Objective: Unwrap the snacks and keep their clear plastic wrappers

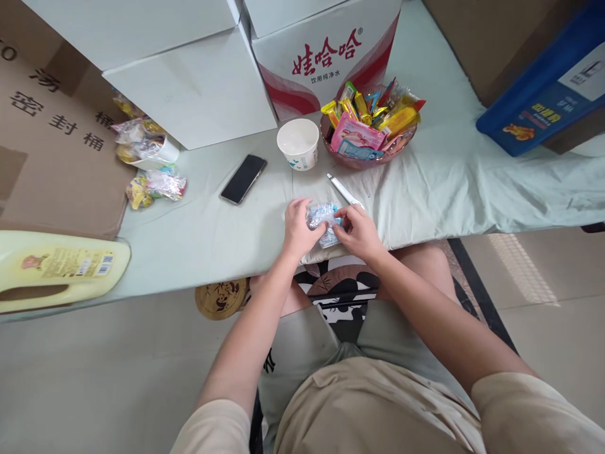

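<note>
A crinkled clear plastic packet with blue print (pixel 325 217) lies at the table's front edge, between my two hands. My left hand (pixel 301 228) curls round its left side, the thumb pressing on the plastic. From the right, my right hand (pixel 358 232) pinches the packet's edge between thumb and fingers. What is inside the wrapper I cannot make out. Just beyond my right hand lies a white pen (pixel 344 189), pointing away to the left. A white paper cup (pixel 299 145) stands upright farther back.
A pink bowl (pixel 366 162) heaped with wrapped snacks is right of the cup. A phone (pixel 244 180) lies at left. White boxes (pixel 198 88) line the back. Wrapped snacks (pixel 158 184), a brown carton (pixel 51 139) and a yellow jug (pixel 89 268) stand left; a blue container (pixel 524 107) is right.
</note>
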Demonstrator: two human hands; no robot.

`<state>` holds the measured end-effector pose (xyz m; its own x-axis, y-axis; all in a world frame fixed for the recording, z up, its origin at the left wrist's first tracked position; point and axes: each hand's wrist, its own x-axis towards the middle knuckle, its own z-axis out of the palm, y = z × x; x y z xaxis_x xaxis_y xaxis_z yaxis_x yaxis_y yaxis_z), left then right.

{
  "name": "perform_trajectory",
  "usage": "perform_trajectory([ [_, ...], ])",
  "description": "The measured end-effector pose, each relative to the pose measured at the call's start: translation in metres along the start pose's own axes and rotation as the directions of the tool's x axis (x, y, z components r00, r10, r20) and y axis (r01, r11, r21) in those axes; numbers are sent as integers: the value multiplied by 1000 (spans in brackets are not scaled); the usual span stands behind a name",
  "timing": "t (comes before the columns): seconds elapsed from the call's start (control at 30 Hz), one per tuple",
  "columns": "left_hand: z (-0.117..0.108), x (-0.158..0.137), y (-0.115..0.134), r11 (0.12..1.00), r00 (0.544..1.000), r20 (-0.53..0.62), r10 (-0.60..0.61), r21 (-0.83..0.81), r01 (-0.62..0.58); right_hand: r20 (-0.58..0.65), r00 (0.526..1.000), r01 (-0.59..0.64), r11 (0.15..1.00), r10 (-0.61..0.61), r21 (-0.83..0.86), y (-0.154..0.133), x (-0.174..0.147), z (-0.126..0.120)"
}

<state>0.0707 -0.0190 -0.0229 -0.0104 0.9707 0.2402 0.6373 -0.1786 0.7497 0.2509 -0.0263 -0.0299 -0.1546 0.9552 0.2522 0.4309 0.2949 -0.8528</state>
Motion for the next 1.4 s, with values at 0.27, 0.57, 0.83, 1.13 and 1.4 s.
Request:
perform_trajectory([
  [0.27, -5, 0, 7, 954, 986, 57, -157, -249, 166, -13, 1000, -20, 999, 20, 31, 0, -1, 2],
  [0.57, -12, -3, -8, 689, 922, 302, -242, -616, 383, 29, 997, -77, 996, 76, 52, -5, 1, -1],
  [0.83, 1, -9, -13, 709, 949, -1, -316, -665, 235, -69, 998, 6, 997, 0, 78, -17, -4, -10],
  [1.13, 3, -10, -16, 724, 948, -29, -317, -653, 223, -77, 995, -94, 839, 63, -535, 7, 36, -24],
  [1.4, 1, -9, -14, 581, 939, -11, -345, -788, 204, -133, 990, 6, 963, -43, -268, -2, 0, -52],
])
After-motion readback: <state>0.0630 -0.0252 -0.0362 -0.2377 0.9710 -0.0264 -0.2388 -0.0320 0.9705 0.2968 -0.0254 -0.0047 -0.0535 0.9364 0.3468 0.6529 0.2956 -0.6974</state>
